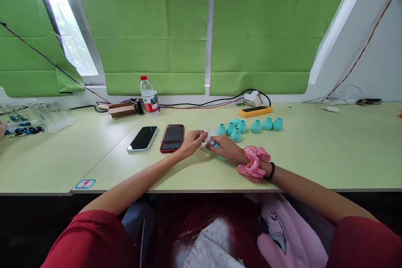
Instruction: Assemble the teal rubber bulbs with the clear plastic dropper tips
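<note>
My left hand (193, 142) is closed, its thumb and fingertips pinching the edge of a small translucent whitish plastic piece (210, 137). My right hand (228, 147) is closed on the other side of that piece, palm down. A bit of teal (216, 145) shows at my right fingertips, and more teal shows under that hand; most of it is hidden. Just beyond my hands stand several small teal vase-shaped pieces (235, 135) with round bodies and narrow open necks. A pink scrunchie (253, 164) and a dark bead bracelet (271, 170) circle my right wrist.
Left of my hands lie a red-cased phone (172, 138) and a pale-cased phone (143, 139). Farther back are a red-capped bottle (149, 98), an open cardboard box (123, 109), a yellow-orange device (255, 111) and cables. Clear plastic containers (50, 115) stand far left, near another person's hand.
</note>
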`<state>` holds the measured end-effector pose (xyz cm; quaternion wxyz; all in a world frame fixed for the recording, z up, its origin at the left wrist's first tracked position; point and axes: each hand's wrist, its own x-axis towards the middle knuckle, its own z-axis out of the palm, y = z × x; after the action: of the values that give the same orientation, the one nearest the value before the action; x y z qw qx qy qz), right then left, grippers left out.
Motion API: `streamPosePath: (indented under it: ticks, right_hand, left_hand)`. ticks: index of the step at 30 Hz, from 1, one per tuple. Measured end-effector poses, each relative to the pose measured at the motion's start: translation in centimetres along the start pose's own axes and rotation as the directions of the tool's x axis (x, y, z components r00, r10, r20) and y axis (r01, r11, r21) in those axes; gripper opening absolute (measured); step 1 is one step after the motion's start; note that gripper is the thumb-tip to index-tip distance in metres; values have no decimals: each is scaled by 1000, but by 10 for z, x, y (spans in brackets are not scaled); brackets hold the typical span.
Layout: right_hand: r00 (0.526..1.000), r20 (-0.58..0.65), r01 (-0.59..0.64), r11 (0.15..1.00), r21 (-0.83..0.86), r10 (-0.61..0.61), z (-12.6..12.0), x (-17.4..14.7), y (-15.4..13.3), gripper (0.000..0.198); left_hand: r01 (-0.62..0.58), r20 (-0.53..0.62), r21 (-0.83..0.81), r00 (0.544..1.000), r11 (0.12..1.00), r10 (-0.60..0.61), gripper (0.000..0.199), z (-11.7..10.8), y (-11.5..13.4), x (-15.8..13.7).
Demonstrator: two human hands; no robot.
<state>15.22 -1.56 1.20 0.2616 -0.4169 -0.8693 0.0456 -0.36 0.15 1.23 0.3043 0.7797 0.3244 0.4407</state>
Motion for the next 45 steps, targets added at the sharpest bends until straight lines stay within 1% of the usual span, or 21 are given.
streamPosePath:
  ticks: [2, 4, 7, 10, 14, 21, 29, 33, 35, 37, 39, 40, 42, 45]
  right_hand:
    - [1000, -3, -10, 1000, -2, 10, -1, 0, 0, 23]
    - [1000, -9, 2, 1000, 11, -2, 0, -1, -1, 23]
    - [999, -27, 36, 998, 52, -35, 1, -1, -1, 23]
    - [998, -56, 39, 996, 85, -34, 1, -1, -1, 22]
    - [997, -67, 50, 991, 124, -42, 0, -1, 0, 22]
    - [994, -99, 64, 990, 126, -52, -1, -2, 0, 20]
    - [993, -108, 66, 988, 136, -51, -2, -3, -1, 18]
    - [987, -145, 78, 993, 88, -65, -1, -4, 1, 17]
    - [985, -153, 93, 995, 45, -85, -1, -5, 1, 18]
    - [987, -128, 105, 994, 24, -102, -1, -5, 0, 21]
    - [989, -93, 117, 993, 32, -113, -3, -4, -1, 22]
    - [990, -77, 124, 991, 41, -121, -3, -4, -2, 22]
    - [989, -41, 147, 987, 60, -145, -5, -4, -3, 20]
    - [984, 1, 175, 981, 87, -176, -5, -4, -3, 13]
  left_hand:
    - [50, 82, -18, 995, 999, -49, 37, 0, 0, 2]
    - [101, 166, -89, 982, 991, -85, 42, 0, 0, 4]
    - [149, 250, -184, 963, 972, -100, 47, -2, 1, 6]
    - [203, 269, -219, 953, 954, -141, 48, -3, 2, 7]
    - [303, 330, -271, 921, 914, -207, 46, -5, 0, 7]
    - [390, 386, -434, 895, 812, -224, 45, -4, -6, 8]
    - [462, 440, -528, 867, 713, -235, 46, -4, -13, 9]
    - [525, 462, -575, 841, 627, -280, 38, -6, -12, 10]
    - [517, 441, -572, 848, 637, -293, 36, -8, -11, 11]
    - [458, 349, -534, 885, 710, -309, 37, -7, -10, 12]
    - [401, 231, -450, 916, 798, -329, 37, -6, -9, 11]
    - [385, 185, -402, 923, 831, -338, 36, -5, -9, 11]
    - [370, 133, -319, 929, 872, -346, 31, -4, -7, 10]
    - [368, 93, -285, 930, 885, -356, 22, -2, -4, 9]
